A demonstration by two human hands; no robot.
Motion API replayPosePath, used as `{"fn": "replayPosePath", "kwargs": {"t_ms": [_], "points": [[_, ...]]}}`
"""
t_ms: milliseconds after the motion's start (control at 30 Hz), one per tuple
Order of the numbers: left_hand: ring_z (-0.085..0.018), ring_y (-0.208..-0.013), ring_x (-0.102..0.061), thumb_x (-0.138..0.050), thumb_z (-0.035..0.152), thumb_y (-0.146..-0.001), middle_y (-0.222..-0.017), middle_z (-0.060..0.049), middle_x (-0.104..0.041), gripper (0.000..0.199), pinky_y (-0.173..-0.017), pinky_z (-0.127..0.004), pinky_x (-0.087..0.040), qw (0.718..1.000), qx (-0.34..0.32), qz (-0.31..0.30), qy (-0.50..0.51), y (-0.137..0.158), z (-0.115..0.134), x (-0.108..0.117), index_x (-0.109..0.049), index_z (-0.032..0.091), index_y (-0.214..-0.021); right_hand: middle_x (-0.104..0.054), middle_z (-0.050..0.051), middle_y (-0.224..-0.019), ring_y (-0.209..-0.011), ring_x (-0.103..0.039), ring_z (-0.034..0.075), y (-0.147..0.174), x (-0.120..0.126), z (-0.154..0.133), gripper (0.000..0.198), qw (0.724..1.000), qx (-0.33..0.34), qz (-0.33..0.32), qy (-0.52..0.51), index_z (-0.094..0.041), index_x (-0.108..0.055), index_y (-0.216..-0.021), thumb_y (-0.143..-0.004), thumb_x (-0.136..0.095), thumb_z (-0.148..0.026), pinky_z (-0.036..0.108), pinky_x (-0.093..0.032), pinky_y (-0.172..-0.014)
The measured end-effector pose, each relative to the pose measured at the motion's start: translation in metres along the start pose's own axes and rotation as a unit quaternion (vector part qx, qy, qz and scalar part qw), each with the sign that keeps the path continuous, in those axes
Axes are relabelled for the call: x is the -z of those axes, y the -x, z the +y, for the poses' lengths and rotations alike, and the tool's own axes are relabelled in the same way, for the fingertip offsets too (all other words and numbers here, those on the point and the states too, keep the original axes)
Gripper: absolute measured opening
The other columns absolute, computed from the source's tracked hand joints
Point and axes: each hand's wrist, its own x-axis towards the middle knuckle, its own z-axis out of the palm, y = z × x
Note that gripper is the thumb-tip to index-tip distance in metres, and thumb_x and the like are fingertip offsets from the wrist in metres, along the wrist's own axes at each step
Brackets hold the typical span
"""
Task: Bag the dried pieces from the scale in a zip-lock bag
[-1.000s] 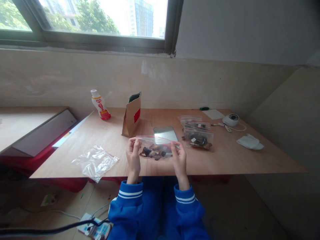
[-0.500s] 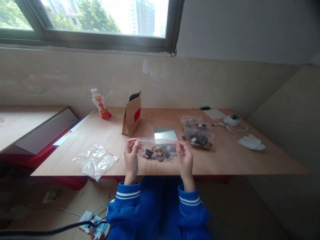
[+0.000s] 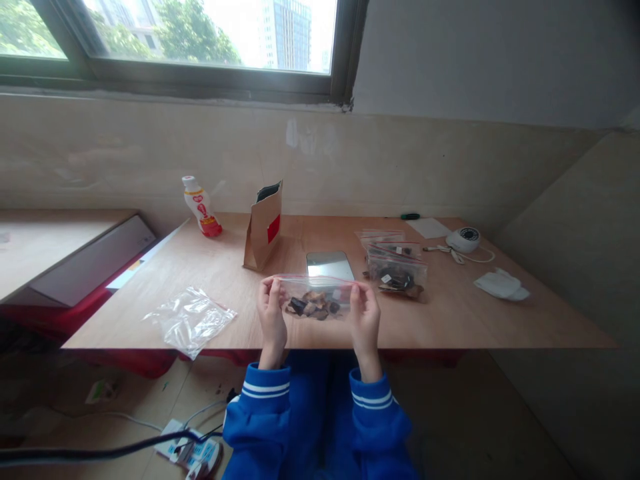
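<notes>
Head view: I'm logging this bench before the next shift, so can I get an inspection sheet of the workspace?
Surface: wooden table, bare wood at the near right.
Job's things: zip bag with dark pieces, held at its top corners.
Clutter: empty clear bags, filled bags, paper pouch, bottle, metal plate, white cloth.
Hands: left hand and right hand pinch the bag's seal.
Cables: power strip on the floor; white corded device.
Surroundings: window, concrete wall.

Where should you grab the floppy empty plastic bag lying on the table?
Probably pinch the empty plastic bag at its red zip edge on the right, coming from above. It lies flat and crumpled, and that stiffer strip gives fingers something firm.
</notes>
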Motion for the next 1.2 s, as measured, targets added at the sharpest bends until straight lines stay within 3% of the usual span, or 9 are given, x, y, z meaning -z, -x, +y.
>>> {"fn": "replayPosePath", "kwargs": {"t_ms": [167,300,500,867,1033,1200], "points": [[-0.008,-0.061,-0.052,-0.068,0.042,-0.076,-0.069,0.004,-0.05,0.027,-0.06,-0.017,-0.045,0.998,0.036,-0.017,0.053,0.003,-0.003,-0.002,-0.056,0.018,-0.075,-0.073,0.007,-0.088,-0.079,-0.07,0.021,-0.001,-0.005,0.003,0.029,0.999,-0.014,-0.016,-0.025,-0.019,-0.058,-0.095,-0.089,-0.055,-0.047,0.034,-0.056,-0.073],[-0.009,-0.068,-0.057,-0.068,0.043,-0.075,-0.078,0.001,-0.058,0.027,-0.064,-0.019,-0.047,0.999,0.026,-0.025,0.024,0.003,-0.005,0.0,-0.059,0.018,-0.078,-0.075,0.008,-0.088,-0.089,-0.071,0.023,-0.001,-0.006,0.005,0.031,0.997,-0.048,-0.021,-0.062,-0.019,-0.057,-0.099,-0.085,-0.062,-0.046,0.037,-0.055,-0.082],[-0.008,-0.064,-0.056,-0.07,0.041,-0.076,-0.077,0.002,-0.059,0.025,-0.062,-0.019,-0.047,0.999,0.014,-0.026,0.023,0.001,-0.009,0.004,-0.059,0.018,-0.08,-0.076,0.01,-0.091,-0.094,-0.072,0.024,-0.001,-0.003,0.01,0.033,0.99,-0.102,-0.032,-0.09,-0.017,-0.062,-0.097,-0.084,-0.064,-0.047,0.039,-0.053,-0.088],[-0.011,-0.065,-0.054,-0.067,0.04,-0.08,-0.069,0.002,-0.058,0.022,-0.064,-0.021,-0.045,0.994,-0.06,-0.01,-0.091,0.008,-0.003,0.008,-0.065,0.019,-0.085,-0.075,0.006,-0.082,-0.072,-0.066,0.017,-0.001,0.0,0.004,0.024,0.996,-0.05,0.015,-0.07,-0.017,-0.067,-0.085,-0.08,-0.069,-0.04,0.031,-0.052,-0.07],[-0.012,-0.067,-0.054,-0.065,0.042,-0.081,-0.074,0.0,-0.059,0.024,-0.064,-0.022,-0.045,0.993,-0.067,0.014,-0.098,0.009,-0.005,0.004,-0.062,0.018,-0.083,-0.074,0.006,-0.085,-0.079,-0.067,0.018,0.002,-0.004,0.005,0.025,0.996,-0.046,0.039,-0.059,-0.017,-0.065,-0.087,-0.081,-0.068,-0.041,0.031,-0.052,-0.075],[-0.011,-0.071,-0.052,-0.055,0.043,-0.087,-0.078,0.0,-0.055,0.025,-0.066,-0.021,-0.043,0.997,-0.04,-0.013,-0.072,0.011,-0.013,0.001,-0.058,0.019,-0.084,-0.072,0.006,-0.086,-0.084,-0.068,0.018,0.003,-0.013,0.009,0.027,0.994,-0.062,0.023,-0.087,-0.018,-0.059,-0.087,-0.084,-0.063,-0.045,0.032,-0.052,-0.079]]}}
